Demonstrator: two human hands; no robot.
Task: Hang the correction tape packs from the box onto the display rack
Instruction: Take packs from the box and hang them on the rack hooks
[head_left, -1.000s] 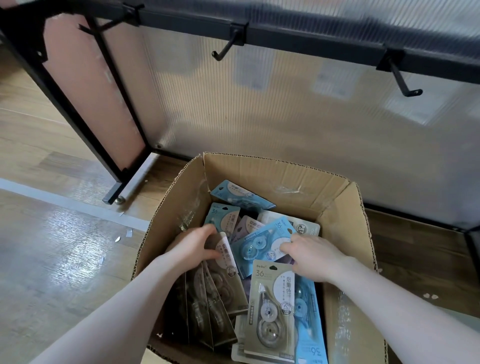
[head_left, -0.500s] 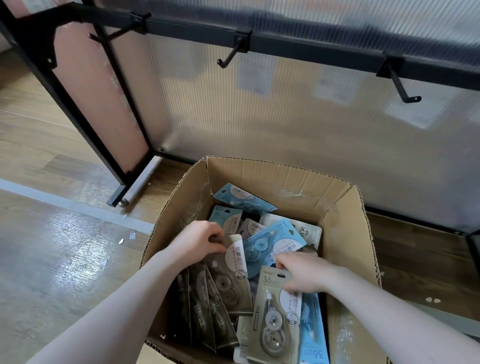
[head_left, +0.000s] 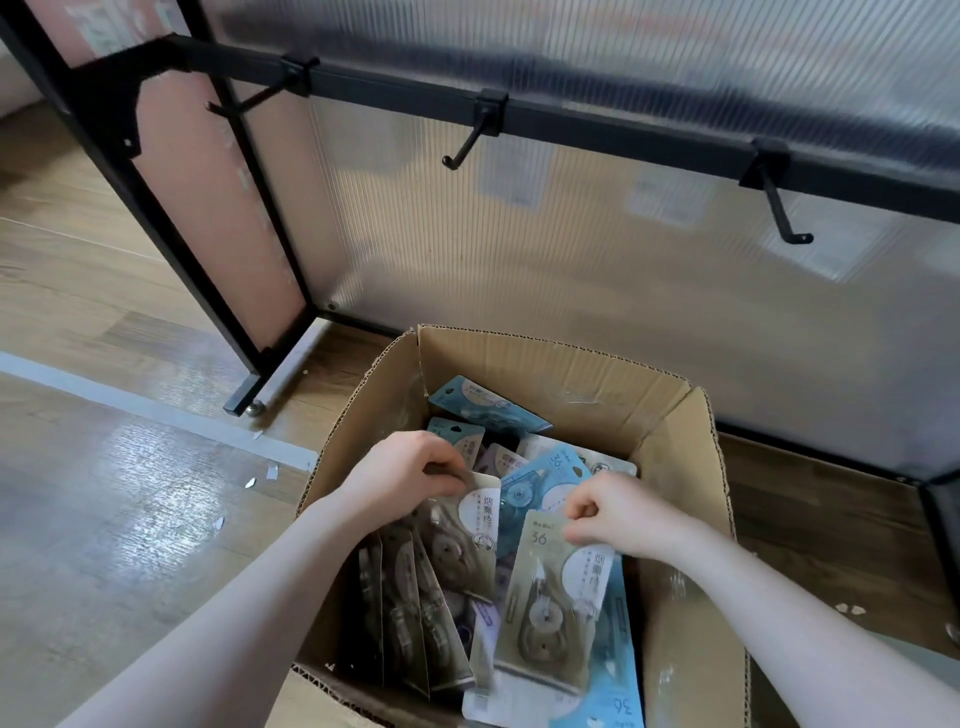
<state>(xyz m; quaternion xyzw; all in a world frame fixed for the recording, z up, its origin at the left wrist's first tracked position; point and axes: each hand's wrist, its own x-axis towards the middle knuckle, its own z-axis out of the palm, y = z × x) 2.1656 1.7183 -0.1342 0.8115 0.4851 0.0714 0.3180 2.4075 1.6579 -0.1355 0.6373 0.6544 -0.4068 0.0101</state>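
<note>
soft daylight through translucent panel (head_left: 571, 270), glare patch on floor (head_left: 145, 488) at left, box interior (head_left: 395, 613) shadowed, wide-angle bend at edges, rack bar (head_left: 623, 124) slightly blurred, centre sharp

Open cardboard box (head_left: 545, 364) on the floor, filled with carded tape packs (head_left: 519, 499) in blue and khaki, loosely piled. Black rack (head_left: 597, 124) behind it carries three bare hooks (head_left: 470, 137).

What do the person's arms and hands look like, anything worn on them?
Both forearms are bare up to the frame edge, with no sleeves showing. The left hand and right hand wear no gloves, and no rings, watch or bracelets are visible on the fingers or wrists.
</note>
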